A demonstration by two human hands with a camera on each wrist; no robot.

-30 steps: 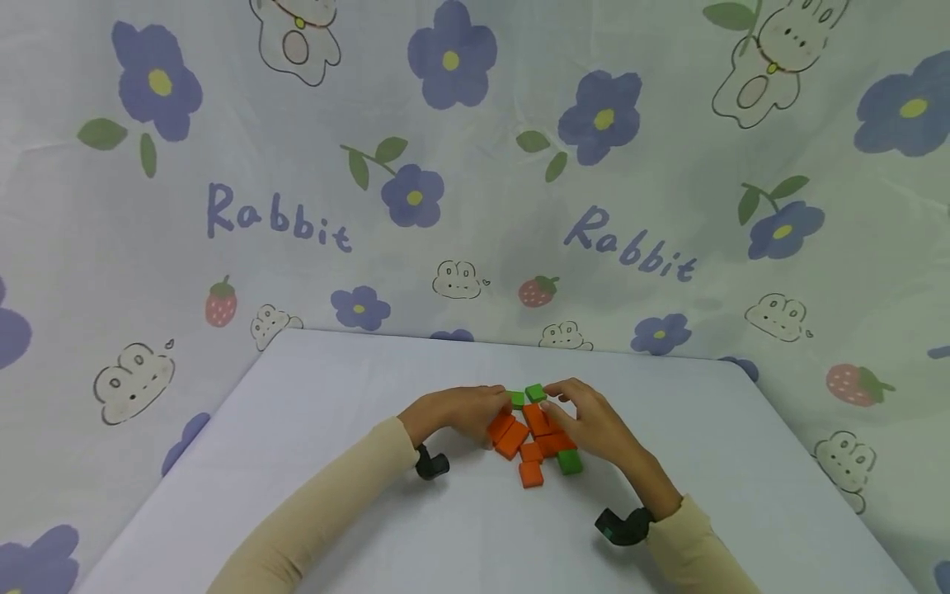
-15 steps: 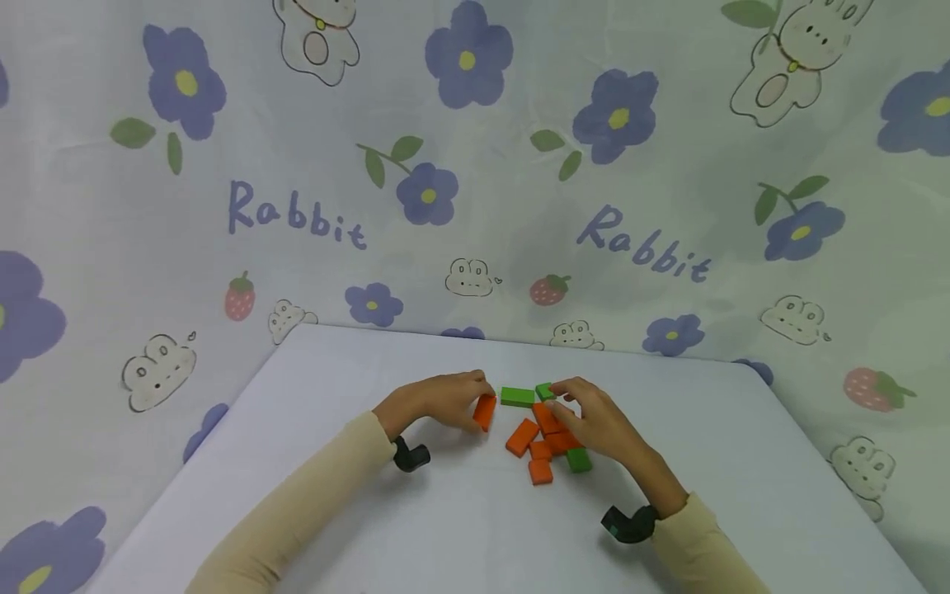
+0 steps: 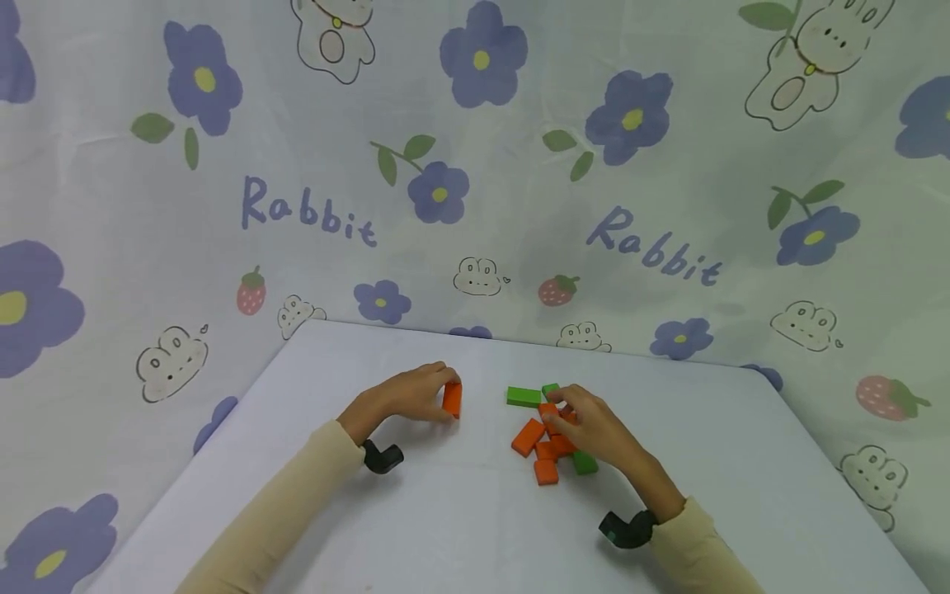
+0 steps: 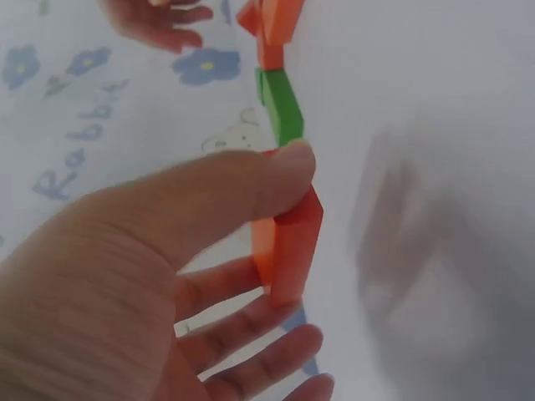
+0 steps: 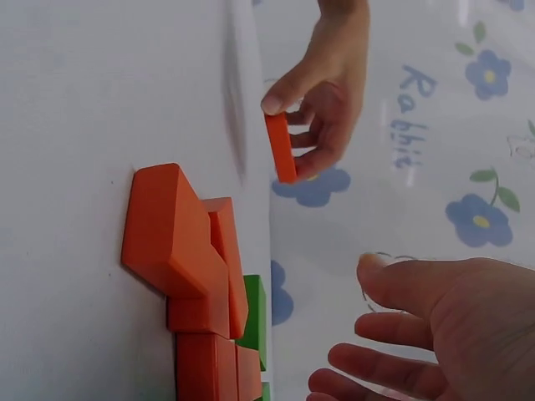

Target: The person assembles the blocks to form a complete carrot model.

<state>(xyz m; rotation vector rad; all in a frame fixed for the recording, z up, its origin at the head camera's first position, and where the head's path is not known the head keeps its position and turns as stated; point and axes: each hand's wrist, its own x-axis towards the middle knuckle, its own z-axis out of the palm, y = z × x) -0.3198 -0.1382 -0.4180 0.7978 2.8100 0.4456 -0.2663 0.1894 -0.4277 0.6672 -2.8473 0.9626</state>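
Observation:
An orange rectangular block (image 3: 452,399) is pinched between the thumb and fingers of my left hand (image 3: 412,394), left of the pile. In the left wrist view the thumb presses one end of that block (image 4: 298,251) and the fingertips the other. My right hand (image 3: 598,427) hovers over the right side of a loose cluster of blocks, partly covering some. Its fingers (image 5: 393,368) look relaxed and hold nothing in the right wrist view. Nearest it are several orange blocks (image 3: 562,446), a small green block (image 3: 550,389) and another green block (image 3: 585,464).
A long green block (image 3: 524,398) lies behind the cluster. An orange block (image 3: 529,437) lies at the cluster's left, and an orange cube (image 3: 546,473) at its front. The white table (image 3: 445,528) ends at a patterned cloth backdrop (image 3: 475,214).
My left hand has drawn an orange block out of the cluster and carried it left, uncovering the long green block. My right hand has stayed over the cluster.

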